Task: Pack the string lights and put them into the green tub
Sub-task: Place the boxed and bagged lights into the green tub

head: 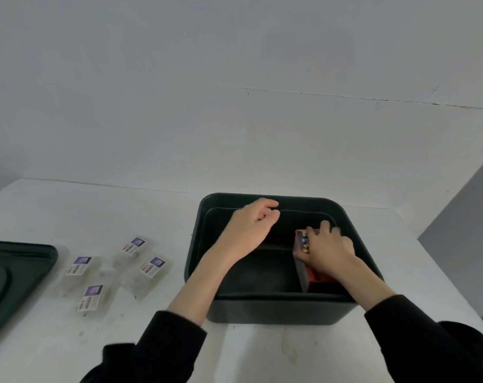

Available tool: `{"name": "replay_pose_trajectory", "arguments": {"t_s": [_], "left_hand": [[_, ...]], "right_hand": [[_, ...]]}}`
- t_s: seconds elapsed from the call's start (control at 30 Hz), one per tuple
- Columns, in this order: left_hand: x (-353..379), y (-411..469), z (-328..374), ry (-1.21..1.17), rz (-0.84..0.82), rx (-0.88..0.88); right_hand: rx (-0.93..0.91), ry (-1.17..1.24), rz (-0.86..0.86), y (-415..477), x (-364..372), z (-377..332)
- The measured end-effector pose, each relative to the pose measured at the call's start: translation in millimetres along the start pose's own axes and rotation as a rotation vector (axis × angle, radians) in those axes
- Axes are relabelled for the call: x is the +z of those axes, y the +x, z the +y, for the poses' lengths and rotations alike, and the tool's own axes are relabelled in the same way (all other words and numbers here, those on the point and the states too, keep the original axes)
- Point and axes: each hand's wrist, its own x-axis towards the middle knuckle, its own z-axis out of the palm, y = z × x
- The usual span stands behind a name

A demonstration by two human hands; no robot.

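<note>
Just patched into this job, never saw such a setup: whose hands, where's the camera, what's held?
No machine here: a person works with bare hands, and the single picture comes from a camera on their head, looking forward and down. The right hand grips a red box inside the tub, at its right side. The left hand hovers over the tub, fingers loosely curled, holding nothing. On the table left of the tub lie four clear labelled packets and, at the far left, a dark lid.
</note>
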Motion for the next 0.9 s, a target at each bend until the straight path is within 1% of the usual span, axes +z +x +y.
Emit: {"name": "replay_pose_trajectory", "arguments": {"t_s": [0.07,0.1,0.17,0.2,0.23,0.3,0.33,0.37,0.4,0.43,0.53,0.6,0.77,0.83,0.87,0.9], "left_hand": [[-23.2,-18.6,-10.7,0.026,0.248,0.089],[-38.3,-29.1,-22.0,0.074,0.371,0.102],[-66.2,-46.4,-56.1,0.228,0.535,0.035],[-80.0,-54.9,-78.4,0.336,0.559,-0.045],[-89.1,-62.3,-99.4,0.444,0.528,-0.155],[-93.2,-75.1,-134.1,0.648,0.353,-0.392],[-92.3,-82.2,-146.7,0.742,0.253,-0.460],[-88.3,-86.7,-155.0,0.828,0.172,-0.484],[-85.0,-91.5,-162.1,0.886,0.132,-0.491],[-81.5,-94.2,-166.3,0.918,0.127,-0.488],[-78.4,-95.6,-173.9,0.905,0.245,-0.464],[-77.8,-93.3,-173.6,0.892,0.286,-0.456],[-69.4,-89.6,-170.9,0.884,0.209,-0.458],[-67.0,-89.6,-167.2,0.841,0.181,-0.453],[-68.8,-89.7,-164.2,0.796,0.192,-0.452],[-73.0,-89.6,-159.3,0.733,0.239,-0.446]], "right_hand": [[-0.022,-0.080,0.065,-3.6,-6.1,-0.5],[-0.042,-0.073,0.098,-6.0,-9.7,-5.8],[-0.101,0.024,0.140,-12.6,-16.7,-23.6],[-0.155,0.092,0.150,-16.0,-20.4,-38.9],[-0.212,0.155,0.151,-19.7,-23.1,-54.7],[-0.321,0.237,0.141,-25.6,-25.4,-84.5],[-0.367,0.258,0.134,-27.5,-25.9,-98.2],[-0.398,0.268,0.121,-28.3,-25.2,-105.8],[-0.423,0.268,0.105,-28.1,-24.2,-111.7],[-0.436,0.262,0.087,-27.0,-22.7,-112.9],[-0.429,0.262,0.049,-24.6,-20.0,-109.2],[-0.417,0.279,0.036,-23.8,-19.1,-106.5],[-0.415,0.294,0.007,-22.8,-16.4,-105.0],[-0.414,0.297,0.010,-23.0,-15.9,-104.3],[-0.413,0.304,0.017,-23.2,-16.4,-104.1],[-0.415,0.321,0.032,-23.4,-17.2,-104.0]]}}
